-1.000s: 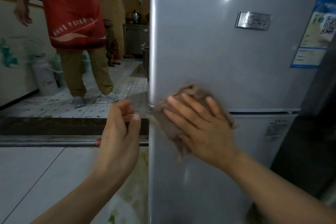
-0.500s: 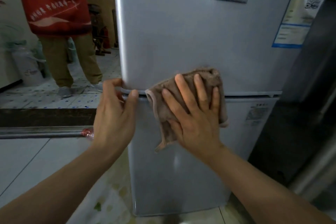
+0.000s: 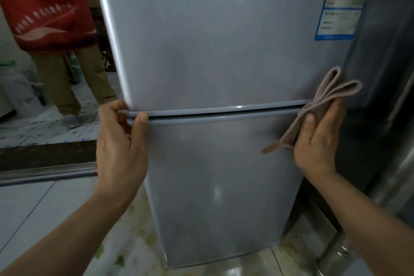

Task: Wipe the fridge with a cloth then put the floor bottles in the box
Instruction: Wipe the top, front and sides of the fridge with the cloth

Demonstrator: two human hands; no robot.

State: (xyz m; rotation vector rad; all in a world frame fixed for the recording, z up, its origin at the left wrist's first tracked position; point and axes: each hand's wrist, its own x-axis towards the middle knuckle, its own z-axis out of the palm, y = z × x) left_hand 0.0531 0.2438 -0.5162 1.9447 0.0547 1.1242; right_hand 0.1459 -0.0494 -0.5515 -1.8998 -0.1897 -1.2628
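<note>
A silver two-door fridge [image 3: 212, 56] fills the middle of the head view. My left hand [image 3: 122, 139] grips its left edge at the seam between the upper and lower doors, thumb on the front and fingers round the corner. My right hand [image 3: 318, 139] holds a folded brown cloth [image 3: 322, 101] at the right end of the same seam, thumb pinching it against the fingers. The cloth's folds stick up above my hand and one corner hangs down to the left. No floor bottles or box are in view.
A person in a red apron [image 3: 44, 6] stands on the tiled floor to the left, beyond a dark door sill [image 3: 44, 154]. A white container [image 3: 20, 94] stands at the far left. A dark metal cabinet [image 3: 385, 74] flanks the fridge on the right.
My right hand has slid the cloth from the middle of the fridge front to its right edge along the door seam. My left hand has taken hold of the left edge. The view dropped lower.
</note>
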